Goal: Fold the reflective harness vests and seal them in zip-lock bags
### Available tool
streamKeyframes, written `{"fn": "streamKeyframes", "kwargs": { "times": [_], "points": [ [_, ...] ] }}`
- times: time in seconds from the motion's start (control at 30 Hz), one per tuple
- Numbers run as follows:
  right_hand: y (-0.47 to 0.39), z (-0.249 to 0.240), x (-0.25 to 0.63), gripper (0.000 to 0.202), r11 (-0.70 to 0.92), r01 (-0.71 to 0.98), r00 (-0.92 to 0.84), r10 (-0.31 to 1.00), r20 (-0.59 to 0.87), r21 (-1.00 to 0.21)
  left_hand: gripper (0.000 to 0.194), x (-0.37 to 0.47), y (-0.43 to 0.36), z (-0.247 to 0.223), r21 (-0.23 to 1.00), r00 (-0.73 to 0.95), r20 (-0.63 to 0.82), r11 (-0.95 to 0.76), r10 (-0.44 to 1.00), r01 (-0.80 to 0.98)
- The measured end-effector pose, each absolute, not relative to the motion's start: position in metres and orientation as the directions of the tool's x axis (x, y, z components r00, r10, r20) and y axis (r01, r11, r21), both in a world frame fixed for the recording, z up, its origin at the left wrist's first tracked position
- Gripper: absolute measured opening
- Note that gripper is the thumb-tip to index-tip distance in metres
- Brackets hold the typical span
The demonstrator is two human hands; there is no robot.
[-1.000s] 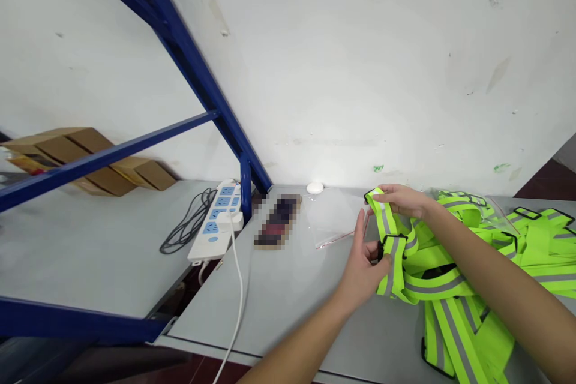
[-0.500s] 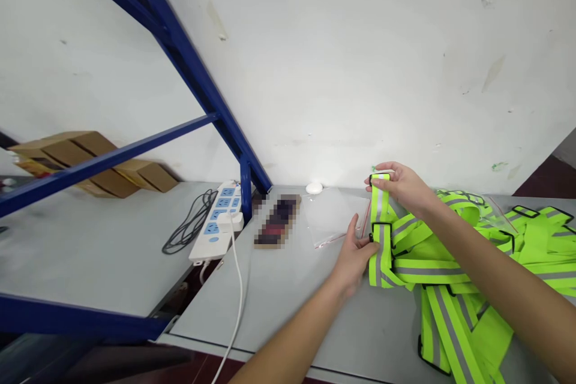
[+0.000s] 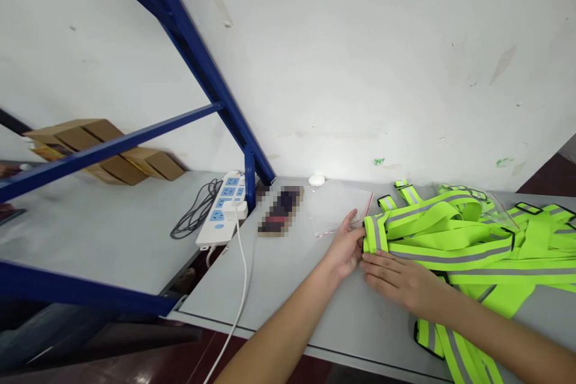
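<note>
A fluorescent yellow-green reflective strap with a grey stripe and black buckles lies on the grey table, folded at its left end. Against that end, my left hand has its fingers closed on the buckle edge, with the thumb raised. My right hand lies nearly flat at the near side of the same end. Its fingers are stretched out, with the tips touching the strap and the thumb hidden. More tangled reflective straps are heaped to the right. A clear plastic bag with a red seal line lies beyond my left hand.
A pixelated flat object and a small white rounded item lie toward the wall. At left are a white power strip with cables, a blue metal frame and cardboard boxes. A white cable hangs over the table edge.
My right hand has come down from the strap's raised upper end to its near side. The upright strap length now lies lower, and loose strap ends show behind it.
</note>
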State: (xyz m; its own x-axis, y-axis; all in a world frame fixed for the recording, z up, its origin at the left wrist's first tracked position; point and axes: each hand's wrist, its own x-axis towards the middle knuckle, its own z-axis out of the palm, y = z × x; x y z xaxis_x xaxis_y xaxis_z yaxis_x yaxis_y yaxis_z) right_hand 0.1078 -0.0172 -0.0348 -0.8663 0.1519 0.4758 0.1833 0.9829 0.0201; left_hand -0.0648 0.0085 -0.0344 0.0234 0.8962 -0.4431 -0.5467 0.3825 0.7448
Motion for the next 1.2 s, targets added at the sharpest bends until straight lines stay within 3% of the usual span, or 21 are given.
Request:
{"fn": "streamKeyframes", "kwargs": {
  "times": [0.13, 0.23, 0.5, 0.6, 0.8, 0.97, 1.2],
  "points": [
    [-0.017, -0.037, 0.105, 0.034, 0.971, 0.205, -0.88, 0.126, 0.458, 0.126, 0.07, -0.066, 0.009, -0.03, 0.723, 0.031, -0.433, 0.368, 0.901, -0.584],
    [-0.018, -0.035, 0.105, 0.033, 0.974, 0.198, -0.893, 0.131, 0.431, 0.114, 0.052, -0.066, 0.009, -0.03, 0.707, 0.038, -0.442, 0.374, 0.896, -0.6],
    [-0.018, -0.042, 0.104, 0.06, 0.918, 0.287, -0.785, 0.389, 0.483, -0.272, 0.031, -0.059, 0.004, -0.027, 0.674, 0.058, -0.447, 0.378, 0.893, -0.635],
    [-0.015, -0.049, 0.101, 0.07, 0.86, 0.394, -0.687, 0.511, 0.517, -0.325, 0.024, -0.058, 0.003, -0.023, 0.679, 0.063, -0.409, 0.35, 0.91, -0.646],
    [-0.006, -0.04, 0.103, 0.081, 0.757, 0.63, -0.626, 0.629, 0.462, -0.177, 0.016, -0.061, 0.002, -0.016, 0.722, 0.107, -0.347, 0.338, 0.932, -0.604],
    [-0.001, -0.031, 0.107, 0.089, 0.704, 0.706, -0.634, 0.679, 0.371, -0.083, 0.031, -0.056, -0.005, -0.013, 0.786, 0.144, -0.311, 0.34, 0.939, -0.516],
    [0.003, -0.026, 0.106, 0.081, 0.673, 0.738, -0.598, 0.686, 0.415, -0.05, 0.05, -0.047, -0.009, -0.017, 0.847, 0.125, -0.197, 0.233, 0.972, -0.479]
  ]
}}
